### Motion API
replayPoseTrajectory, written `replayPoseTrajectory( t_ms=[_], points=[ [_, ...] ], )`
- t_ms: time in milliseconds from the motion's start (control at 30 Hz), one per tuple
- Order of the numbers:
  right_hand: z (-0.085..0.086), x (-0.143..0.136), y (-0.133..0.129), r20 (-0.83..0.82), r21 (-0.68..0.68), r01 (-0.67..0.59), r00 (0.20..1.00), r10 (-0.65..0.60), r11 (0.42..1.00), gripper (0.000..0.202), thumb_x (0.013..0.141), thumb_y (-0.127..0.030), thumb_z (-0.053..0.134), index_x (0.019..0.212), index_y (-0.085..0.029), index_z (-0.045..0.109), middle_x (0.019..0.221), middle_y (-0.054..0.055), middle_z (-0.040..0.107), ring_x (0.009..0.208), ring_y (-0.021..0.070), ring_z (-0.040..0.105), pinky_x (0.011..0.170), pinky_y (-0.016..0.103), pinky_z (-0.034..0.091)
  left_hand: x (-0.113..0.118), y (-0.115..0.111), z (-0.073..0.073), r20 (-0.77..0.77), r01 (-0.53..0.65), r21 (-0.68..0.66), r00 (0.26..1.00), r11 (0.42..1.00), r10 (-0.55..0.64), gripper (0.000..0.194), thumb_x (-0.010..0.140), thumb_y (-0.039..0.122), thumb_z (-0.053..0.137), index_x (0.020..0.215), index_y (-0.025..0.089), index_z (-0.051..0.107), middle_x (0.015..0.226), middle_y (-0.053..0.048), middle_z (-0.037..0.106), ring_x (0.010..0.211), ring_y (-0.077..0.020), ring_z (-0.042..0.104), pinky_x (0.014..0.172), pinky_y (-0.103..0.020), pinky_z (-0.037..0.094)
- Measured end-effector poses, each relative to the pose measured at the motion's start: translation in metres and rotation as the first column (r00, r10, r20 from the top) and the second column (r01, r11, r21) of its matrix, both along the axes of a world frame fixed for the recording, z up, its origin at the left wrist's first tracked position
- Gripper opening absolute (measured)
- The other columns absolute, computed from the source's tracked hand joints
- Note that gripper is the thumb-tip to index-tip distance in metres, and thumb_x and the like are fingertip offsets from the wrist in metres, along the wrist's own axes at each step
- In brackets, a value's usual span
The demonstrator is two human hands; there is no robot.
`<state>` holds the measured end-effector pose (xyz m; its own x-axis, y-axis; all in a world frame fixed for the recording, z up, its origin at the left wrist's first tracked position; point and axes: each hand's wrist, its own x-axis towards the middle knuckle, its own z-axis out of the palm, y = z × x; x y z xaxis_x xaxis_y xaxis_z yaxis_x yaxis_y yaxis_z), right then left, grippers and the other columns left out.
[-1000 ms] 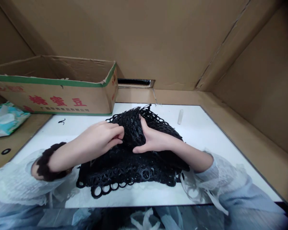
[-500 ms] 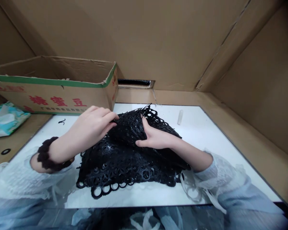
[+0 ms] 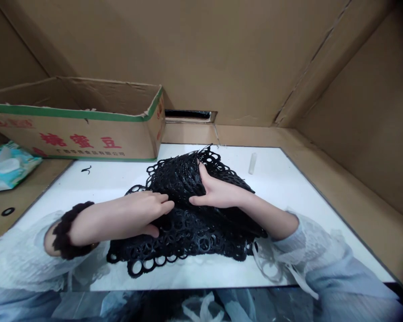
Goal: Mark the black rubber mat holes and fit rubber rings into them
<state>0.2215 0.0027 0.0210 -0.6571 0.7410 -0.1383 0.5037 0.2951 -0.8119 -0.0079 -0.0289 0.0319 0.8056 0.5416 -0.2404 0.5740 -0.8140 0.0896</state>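
Here, a black sheet of joined rings (image 3: 188,223) is lying mid-board on the white board (image 3: 289,188). Its raised fold at 12 o'clock is pinched by the right hand (image 3: 218,192). The left hand (image 3: 144,214) is pressed flat, fingers nearly straight, at 9 o'clock.

Both arms are reaching in from the sides, and the two hands are almost meeting in the middle. The left hand (image 3: 144,212) is lying low and flat, with its fingers stretching to the right. The right hand (image 3: 218,190) is sitting a bit higher, its thumb sticking up and its fingers curling.
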Motion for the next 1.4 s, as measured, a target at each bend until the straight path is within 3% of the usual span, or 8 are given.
replayPoseTrajectory(
  t_ms=[167, 367, 500, 667, 767, 867, 967, 1400],
  points=[
    [-0.002, 0.001, 0.001, 0.005, 0.01, -0.014, 1.0, 0.014, 1.0, 0.121, 0.069, -0.038, 0.066, 0.131, -0.004, -0.032, 0.146, 0.024, 0.011, 0.132, 0.025, 0.027, 0.109, 0.038, 0.021, -0.001, 0.006, 0.014, 0.032, 0.012, -0.149, 0.999, 0.989, -0.008, 0.015, 0.08, 0.017, 0.053, 0.093, 0.024, 0.054, 0.087, 0.001, 0.059, 0.078, -0.0151, 0.056, 0.063, -0.024, 0.039],
    [-0.005, 0.002, 0.001, 0.016, 0.008, -0.019, 1.0, 0.019, 1.0, 0.138, 0.053, -0.05, 0.074, 0.134, -0.006, -0.028, 0.147, 0.023, -0.006, 0.136, 0.0281, 0.007, 0.111, 0.04, 0.012, -0.001, 0.01, 0.017, 0.089, -0.018, -0.062, 0.996, 0.998, 0.024, 0.019, 0.082, 0.014, 0.04, 0.08, 0.021, 0.058, 0.07, 0.001, 0.06, 0.061, -0.0127, 0.053, 0.057, -0.023, 0.037],
    [-0.002, -0.001, -0.002, 0.044, 0.012, -0.017, 0.999, 0.017, 1.0, 0.134, 0.057, -0.044, 0.073, 0.133, -0.004, -0.03, 0.142, 0.027, 0.017, 0.128, 0.032, 0.031, 0.106, 0.046, 0.026, 0.004, 0.011, 0.017, 0.144, -0.052, 0.2, 0.989, 0.979, 0.023, 0.025, 0.086, 0.015, 0.035, 0.089, 0.02, 0.059, 0.078, -0.002, 0.061, 0.069, -0.0151, 0.055, 0.066, -0.028, 0.04],
    [0.003, -0.003, -0.004, 0.004, -0.01, 0.009, 1.0, -0.009, 1.0, 0.109, 0.073, -0.023, 0.057, 0.131, -0.004, -0.032, 0.122, 0.021, 0.05, 0.096, 0.0226, 0.059, 0.091, 0.041, 0.044, 0.012, 0.006, 0.024, 0.328, -0.149, 0.547, 0.943, 0.823, -0.047, 0.02, 0.088, 0.022, 0.039, 0.098, 0.017, 0.055, 0.098, -0.01, 0.057, 0.09, -0.0223, 0.051, 0.077, -0.035, 0.039],
    [0.003, -0.002, -0.003, -0.007, -0.004, 0.018, 1.0, -0.018, 1.0, 0.107, 0.073, -0.022, 0.056, 0.132, -0.001, -0.03, 0.123, 0.023, 0.049, 0.095, 0.0227, 0.058, 0.089, 0.039, 0.046, 0.012, 0.0, 0.027, 0.361, -0.113, 0.454, 0.93, 0.884, -0.067, 0.014, 0.087, 0.025, 0.043, 0.092, 0.018, 0.054, 0.09, -0.007, 0.055, 0.084, -0.0195, 0.05, 0.073, -0.031, 0.04],
    [0.002, -0.001, -0.002, 0.001, -0.006, 0.013, 1.0, -0.013, 1.0, 0.107, 0.073, -0.023, 0.056, 0.131, 0.0, -0.031, 0.127, 0.024, 0.045, 0.099, 0.024, 0.057, 0.09, 0.039, 0.045, 0.006, -0.001, 0.02, 0.192, 0.015, 0.18, 0.98, 0.984, -0.05, 0.009, 0.085, 0.027, 0.048, 0.088, 0.02, 0.053, 0.083, -0.003, 0.055, 0.075, -0.0164, 0.051, 0.065, -0.027, 0.039],
    [0.001, -0.001, -0.002, 0.019, -0.002, 0.018, 1.0, -0.017, 1.0, 0.107, 0.073, -0.024, 0.056, 0.131, 0.0, -0.031, 0.128, 0.024, 0.043, 0.101, 0.0246, 0.056, 0.091, 0.039, 0.044, 0.0, 0.003, 0.005, 0.051, 0.019, 0.03, 0.999, 0.999, -0.02, 0.019, 0.075, 0.023, 0.061, 0.091, 0.02, 0.051, 0.082, -0.001, 0.056, 0.074, -0.0168, 0.053, 0.062, -0.026, 0.039],
    [0.0, -0.002, -0.003, 0.003, -0.024, 0.012, 1.0, -0.012, 1.0, 0.108, 0.074, -0.025, 0.057, 0.132, -0.003, -0.031, 0.123, 0.02, 0.049, 0.105, 0.0247, 0.054, 0.093, 0.041, 0.043, 0.003, 0.002, -0.001, 0.047, 0.045, -0.005, 0.998, 0.999, -0.045, 0.026, 0.073, 0.003, 0.043, 0.089, 0.022, 0.051, 0.087, -0.002, 0.053, 0.073, -0.0152, 0.053, 0.06, -0.025, 0.039]
  ],
)
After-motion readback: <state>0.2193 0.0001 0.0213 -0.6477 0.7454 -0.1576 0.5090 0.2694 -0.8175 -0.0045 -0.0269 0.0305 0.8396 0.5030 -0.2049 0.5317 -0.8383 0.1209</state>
